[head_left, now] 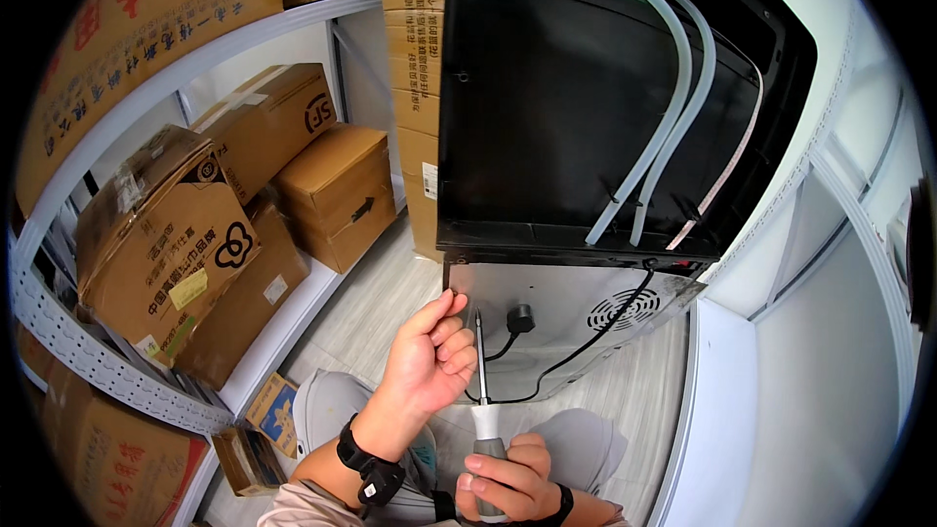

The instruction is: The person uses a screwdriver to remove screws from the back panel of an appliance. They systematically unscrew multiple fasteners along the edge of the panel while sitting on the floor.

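Note:
A screwdriver point(490, 420) with a grey and white handle is gripped in my right hand point(517, 480), its metal shaft pointing up and away from me. The tip ends in front of the silver metal back panel point(488, 285) of a tall black machine point(556, 127). Beside the shaft, my left hand point(434, 356) is closed, thumb and forefinger pinched together near the panel's upper left corner. Whatever those fingertips hold, if anything, is too small to make out. A black plug point(520, 318) with a cable sits on the panel, right of the screwdriver tip.
Two translucent hoses point(673, 117) run down the machine's black back. A round vent point(623, 309) is at the panel's right. Cardboard boxes point(166, 244) fill the metal shelf point(127, 385) on the left. A white wall panel point(810, 371) stands at right, and small boxes point(246, 459) sit low left.

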Tool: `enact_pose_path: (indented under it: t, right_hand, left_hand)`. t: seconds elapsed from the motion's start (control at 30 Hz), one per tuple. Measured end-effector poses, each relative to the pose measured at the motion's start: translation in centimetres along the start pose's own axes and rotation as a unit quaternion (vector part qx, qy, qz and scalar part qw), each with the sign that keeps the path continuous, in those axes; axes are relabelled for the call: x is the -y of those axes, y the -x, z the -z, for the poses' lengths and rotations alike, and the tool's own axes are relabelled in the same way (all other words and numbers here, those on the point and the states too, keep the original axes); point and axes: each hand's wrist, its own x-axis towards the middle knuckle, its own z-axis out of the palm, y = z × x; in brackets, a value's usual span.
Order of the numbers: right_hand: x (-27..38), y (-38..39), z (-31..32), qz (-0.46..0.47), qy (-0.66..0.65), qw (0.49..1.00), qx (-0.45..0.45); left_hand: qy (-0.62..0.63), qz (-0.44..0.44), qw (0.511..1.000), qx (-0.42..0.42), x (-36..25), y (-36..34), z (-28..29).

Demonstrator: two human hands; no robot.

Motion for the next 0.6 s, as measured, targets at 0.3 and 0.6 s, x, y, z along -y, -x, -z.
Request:
enact_pose_path:
  t: [0.3,0.6]
  right_hand:
    - [0.1,1.4,0.1,-0.017,-0.006,1.0,-0.014]
    - [0.0,1.3,0.0,-0.008,-0.011,1.0,-0.022]
  left_hand:
    - [-0.015,-0.025,1.0,0.004,0.7,-0.4,0.0]
    - [-0.056,-0.058,0.995,-0.05,0.9,-0.4,-0.9]
